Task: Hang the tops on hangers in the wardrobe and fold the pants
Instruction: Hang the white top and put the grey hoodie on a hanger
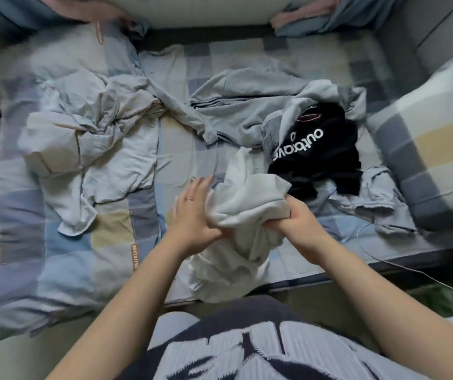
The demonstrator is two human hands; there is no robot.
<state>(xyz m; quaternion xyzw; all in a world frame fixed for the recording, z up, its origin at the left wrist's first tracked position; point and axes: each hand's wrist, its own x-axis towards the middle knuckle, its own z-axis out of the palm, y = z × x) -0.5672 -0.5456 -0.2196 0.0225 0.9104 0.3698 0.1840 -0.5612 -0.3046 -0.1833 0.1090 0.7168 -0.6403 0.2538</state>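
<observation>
Right hand [299, 215] fisted round a bunch of the white garment [247, 198], left hand [192, 212] flat-fingered against its left side, apparently gripping nothing; cloth's long axis runs from the grip toward the person over the bed [110, 229] edge.

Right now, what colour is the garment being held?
White: the garment, gripped by the right hand, shows best in the head view.
</observation>
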